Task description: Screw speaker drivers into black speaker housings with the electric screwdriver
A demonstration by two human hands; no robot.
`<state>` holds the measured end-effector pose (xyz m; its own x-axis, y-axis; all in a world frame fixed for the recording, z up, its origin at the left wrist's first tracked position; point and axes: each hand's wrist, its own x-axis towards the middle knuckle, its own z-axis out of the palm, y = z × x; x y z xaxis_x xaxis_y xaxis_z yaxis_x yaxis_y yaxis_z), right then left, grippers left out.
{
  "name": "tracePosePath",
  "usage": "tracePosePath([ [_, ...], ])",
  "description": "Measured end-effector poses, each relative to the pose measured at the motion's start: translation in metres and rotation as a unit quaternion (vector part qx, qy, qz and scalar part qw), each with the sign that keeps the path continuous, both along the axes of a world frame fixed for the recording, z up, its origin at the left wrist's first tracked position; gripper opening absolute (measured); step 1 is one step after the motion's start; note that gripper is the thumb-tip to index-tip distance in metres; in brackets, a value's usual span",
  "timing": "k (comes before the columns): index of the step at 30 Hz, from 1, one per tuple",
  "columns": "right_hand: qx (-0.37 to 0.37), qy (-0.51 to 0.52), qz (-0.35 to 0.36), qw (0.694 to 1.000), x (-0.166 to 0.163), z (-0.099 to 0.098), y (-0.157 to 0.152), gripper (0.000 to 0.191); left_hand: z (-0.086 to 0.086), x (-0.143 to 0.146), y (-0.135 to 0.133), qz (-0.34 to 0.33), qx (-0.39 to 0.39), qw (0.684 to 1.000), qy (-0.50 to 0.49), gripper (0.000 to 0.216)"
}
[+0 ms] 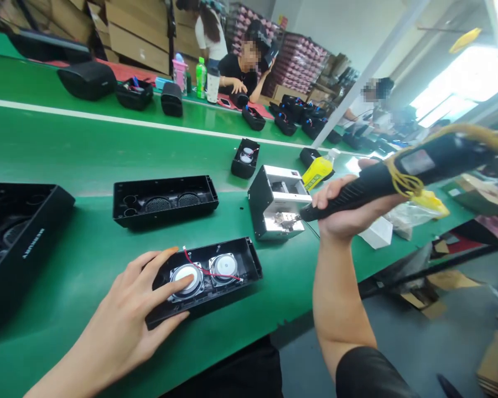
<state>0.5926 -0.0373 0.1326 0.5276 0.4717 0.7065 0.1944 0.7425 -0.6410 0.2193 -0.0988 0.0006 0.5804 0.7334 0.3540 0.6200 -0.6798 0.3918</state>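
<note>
My left hand point(139, 301) grips the near end of a black speaker housing point(244, 279), with one finger on the left of its two round speaker drivers point(224, 267). A red wire with white plugs lies across the drivers. My right hand point(348, 213) is wrapped around a black electric screwdriver point(357, 188), which slants down to the left. The screwdriver's tip is at the front of a silver and black screw feeder point(255, 207); whether it touches a screw is too small to tell. Behind the held housing lies another open housing point(166, 200) with two round grilles.
A larger black housing point(29, 237) stands at the left. A small box with a driver point(245, 157) and a yellow-labelled bottle point(317, 170) are behind the feeder. Across the green bench point(87, 149), a co-worker point(236, 72) sits among several black housings. A white tray point(377, 232) lies at right.
</note>
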Motion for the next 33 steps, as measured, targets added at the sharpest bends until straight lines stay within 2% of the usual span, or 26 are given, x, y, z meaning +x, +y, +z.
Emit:
tracePosePath([
  [3,-0.021,0.004,-0.014,1.0,0.013,-0.01,0.007,0.074,-0.001,-0.001,0.001,-0.004,0.008,1.0,0.005,0.037],
  [9,-0.036,0.014,0.028,0.999,0.016,-0.024,0.009,0.074,0.002,0.001,-0.001,0.005,0.003,1.0,0.004,0.033],
  [16,-0.034,0.018,0.039,0.998,0.017,-0.027,0.001,0.076,0.005,0.0,-0.003,0.01,-0.01,1.0,0.019,0.038],
  [19,-0.049,0.008,0.036,0.998,0.015,-0.028,-0.009,0.082,0.002,-0.009,-0.002,0.001,-0.008,1.0,0.028,0.049],
  [22,-0.053,-0.001,0.053,0.997,0.01,-0.023,-0.023,0.079,-0.002,-0.019,0.0,-0.013,0.007,1.0,0.028,0.054],
  [26,-0.024,0.007,0.121,0.992,-0.009,-0.007,-0.039,0.069,-0.002,-0.026,0.003,-0.011,-0.029,0.999,0.016,0.051],
  [29,-0.013,0.031,0.209,0.977,-0.034,0.008,-0.049,0.057,0.001,-0.023,0.004,-0.019,-0.052,0.998,-0.004,0.049],
  [33,-0.071,0.06,0.342,0.935,-0.08,0.023,-0.057,0.04,0.006,-0.018,0.004,-0.037,-0.06,0.997,-0.03,0.05],
])
